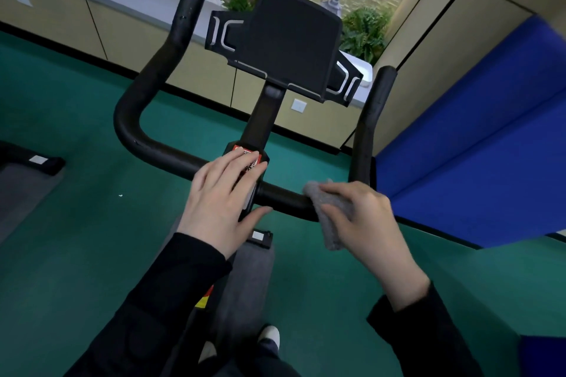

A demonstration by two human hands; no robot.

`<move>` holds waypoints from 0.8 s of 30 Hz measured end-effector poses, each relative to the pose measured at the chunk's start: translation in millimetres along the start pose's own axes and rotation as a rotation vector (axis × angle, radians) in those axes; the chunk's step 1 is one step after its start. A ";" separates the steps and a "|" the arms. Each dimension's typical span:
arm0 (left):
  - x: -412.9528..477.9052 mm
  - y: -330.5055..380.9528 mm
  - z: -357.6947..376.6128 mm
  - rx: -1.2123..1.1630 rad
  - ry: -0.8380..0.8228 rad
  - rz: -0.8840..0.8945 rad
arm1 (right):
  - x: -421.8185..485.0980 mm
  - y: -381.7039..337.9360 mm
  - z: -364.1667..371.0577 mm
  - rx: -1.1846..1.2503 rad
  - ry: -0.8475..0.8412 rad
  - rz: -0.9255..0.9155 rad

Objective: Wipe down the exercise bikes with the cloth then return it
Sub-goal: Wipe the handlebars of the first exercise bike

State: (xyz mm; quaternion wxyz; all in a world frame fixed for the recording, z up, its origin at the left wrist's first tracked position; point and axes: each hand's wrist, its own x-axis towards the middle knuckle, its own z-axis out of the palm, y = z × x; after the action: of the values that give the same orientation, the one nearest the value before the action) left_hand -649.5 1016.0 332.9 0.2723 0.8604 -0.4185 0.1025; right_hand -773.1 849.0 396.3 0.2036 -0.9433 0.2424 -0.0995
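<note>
Right hand (364,217) has the grey cloth (332,213) pinched between thumb and fingers, wrapped over the bike's handlebar (284,199) just right of the centre stem (257,131). The cloth drapes across the bar, its long axis running from the bar top down toward the person, loose end hanging below the bar. The bar itself runs left to right, both ends curving up and away. Left hand (220,196) lies flat on the stem clamp, fingers spread, thumb stretched out under the bar, covering part of a red-edged label (249,159). Above the stem, the black tablet holder (288,43) stands tilted, back face to the camera; whether anything sits in it cannot be told. Beyond the holder, a planter (363,70) holds green ferns (364,30). Right of the bar, a blue mat (477,138) leans against the wall.
</note>
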 end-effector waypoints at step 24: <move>-0.8 -3.5 -3.2 0.034 -0.049 0.021 | -30.0 -53.9 93.0 1.767 0.034 0.792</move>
State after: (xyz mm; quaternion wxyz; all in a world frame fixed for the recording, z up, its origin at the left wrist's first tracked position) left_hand -647.1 1020.0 333.9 0.2462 0.8628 -0.4320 0.0914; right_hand -749.9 938.3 333.5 0.8546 -0.2982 0.3835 -0.1835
